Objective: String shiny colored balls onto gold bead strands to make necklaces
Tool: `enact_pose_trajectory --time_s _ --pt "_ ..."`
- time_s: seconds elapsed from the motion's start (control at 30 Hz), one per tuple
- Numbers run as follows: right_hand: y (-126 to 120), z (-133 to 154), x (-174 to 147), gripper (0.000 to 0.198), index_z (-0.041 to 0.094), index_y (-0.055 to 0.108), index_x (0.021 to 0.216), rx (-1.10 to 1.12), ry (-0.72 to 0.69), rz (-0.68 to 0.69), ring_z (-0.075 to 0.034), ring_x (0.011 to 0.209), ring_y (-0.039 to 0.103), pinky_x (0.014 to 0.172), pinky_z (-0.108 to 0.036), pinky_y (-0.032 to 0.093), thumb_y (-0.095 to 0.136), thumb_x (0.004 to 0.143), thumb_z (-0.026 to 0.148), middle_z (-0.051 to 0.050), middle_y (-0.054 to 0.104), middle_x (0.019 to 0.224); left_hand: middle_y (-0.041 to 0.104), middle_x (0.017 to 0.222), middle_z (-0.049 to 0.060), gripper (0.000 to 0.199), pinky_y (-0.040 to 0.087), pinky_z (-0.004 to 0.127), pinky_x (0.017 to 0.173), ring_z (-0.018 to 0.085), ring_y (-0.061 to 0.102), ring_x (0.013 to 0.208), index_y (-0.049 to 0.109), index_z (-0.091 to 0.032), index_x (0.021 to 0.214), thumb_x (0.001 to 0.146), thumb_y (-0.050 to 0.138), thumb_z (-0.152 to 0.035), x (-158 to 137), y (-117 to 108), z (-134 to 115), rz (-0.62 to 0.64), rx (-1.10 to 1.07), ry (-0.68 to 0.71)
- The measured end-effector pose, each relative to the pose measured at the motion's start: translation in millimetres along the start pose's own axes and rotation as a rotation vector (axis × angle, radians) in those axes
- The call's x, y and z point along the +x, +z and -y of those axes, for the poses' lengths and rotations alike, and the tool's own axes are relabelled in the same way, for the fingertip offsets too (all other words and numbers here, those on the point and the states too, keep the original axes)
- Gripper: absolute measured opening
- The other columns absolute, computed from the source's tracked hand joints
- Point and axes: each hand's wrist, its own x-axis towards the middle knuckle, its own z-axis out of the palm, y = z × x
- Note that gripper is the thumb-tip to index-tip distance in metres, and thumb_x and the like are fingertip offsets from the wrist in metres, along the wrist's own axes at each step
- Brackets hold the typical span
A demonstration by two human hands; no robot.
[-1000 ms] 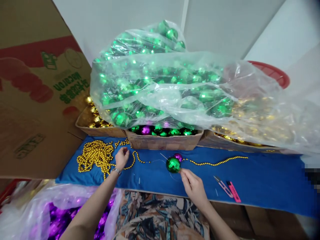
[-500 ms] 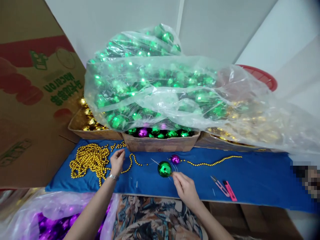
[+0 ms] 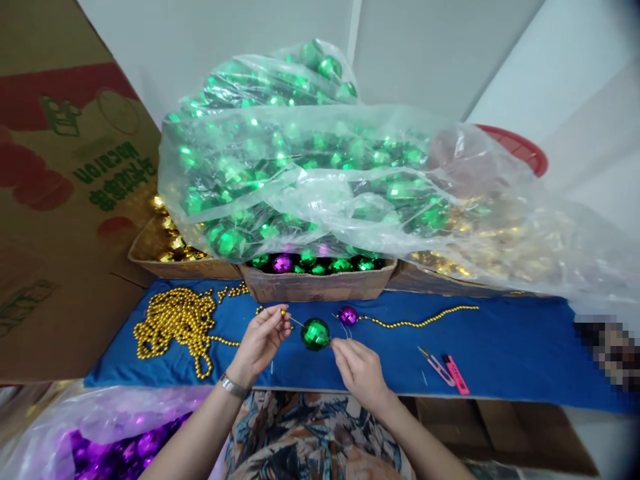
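Note:
My left hand [image 3: 261, 339] is closed in a pinch on a gold bead string [image 3: 283, 312], one bead showing above the fingertips. My right hand [image 3: 361, 368] grips the right end of a shiny green faceted ball [image 3: 315, 335]; the fingers hide exactly what they pinch there. A thin pale thread runs from the ball's left side to the left fingertips. Just behind the right hand lies a purple faceted ball [image 3: 348, 315], joined to a string of gold beads [image 3: 425, 326]. Left of my left hand is a heap of gold bead strings [image 3: 175, 327].
Pink-handled snips [image 3: 437, 367] and a pink cutter [image 3: 457, 375] lie right on the blue cloth [image 3: 525, 353]. Behind stands a cardboard box [image 3: 320, 287] of green and purple balls, under a clear bag of green balls [image 3: 300, 147]. A large carton [image 3: 45, 220] stands left.
My left hand has moved right, from beside the bead heap to the green ball's left side, and now pinches the bead string. My right hand still holds the ball.

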Motion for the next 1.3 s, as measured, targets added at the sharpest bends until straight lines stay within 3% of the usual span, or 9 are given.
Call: enact_pose_trajectory --time_s 0.63,0.8,0.93,1.13,1.3 --pt "-3.1 0.0 -1.8 0.027 0.018 0.063 0.098 -0.028 0.004 0.042 -0.017 0.071 0.062 0.067 -0.027 0.045 0.036 0.099 0.018 -0.005 0.067 0.078 0.065 0.07 -0.001 0.031 0.053 0.022 0.063 0.01 0.061 0.063 0.069 -0.016 0.081 0.058 0.088 -0.024 -1.8 3.2 3.9 -0.004 0.018 0.048" --pt "-5.4 -1.4 -2.9 0.029 0.019 0.065 0.098 -0.108 -0.009 0.055 -0.016 0.069 0.062 0.065 -0.027 0.044 0.035 0.098 0.018 -0.005 0.065 0.075 0.064 0.069 -0.001 0.029 0.05 0.02 0.061 0.009 0.059 0.062 0.069 -0.016 0.078 0.057 0.087 -0.023 -1.7 4.1 5.4 -0.017 0.121 0.141" --pt "9.5 -4.0 -9.3 0.029 0.018 0.064 0.1 -0.138 0.005 0.051 -0.017 0.069 0.062 0.067 -0.027 0.045 0.036 0.098 0.018 -0.006 0.065 0.075 0.064 0.07 -0.001 0.031 0.049 0.021 0.062 0.009 0.059 0.063 0.071 -0.017 0.083 0.057 0.087 -0.023 -0.2 1.0 14.9 -0.028 0.239 0.179" --pt "52.2 -22.8 -28.1 0.024 0.018 0.059 0.1 -0.02 0.157 0.132 -0.016 0.079 0.067 0.073 -0.025 0.05 0.035 0.099 0.02 -0.006 0.07 0.086 0.07 0.079 0.006 0.024 0.048 0.023 0.065 0.013 0.06 0.068 0.074 -0.015 0.078 0.066 0.082 -0.034 8.3 -11.1 47.6 -0.048 0.447 0.174" --pt "46.1 -35.8 -32.3 0.021 0.019 0.06 0.105 -0.047 0.221 0.155 -0.016 0.08 0.068 0.07 -0.023 0.051 0.041 0.097 0.02 -0.007 0.07 0.094 0.071 0.086 0.006 0.01 0.048 0.023 0.074 0.017 0.062 0.082 0.075 -0.019 0.069 0.064 0.082 -0.024 5.0 -7.1 54.1 -0.029 0.581 0.245"
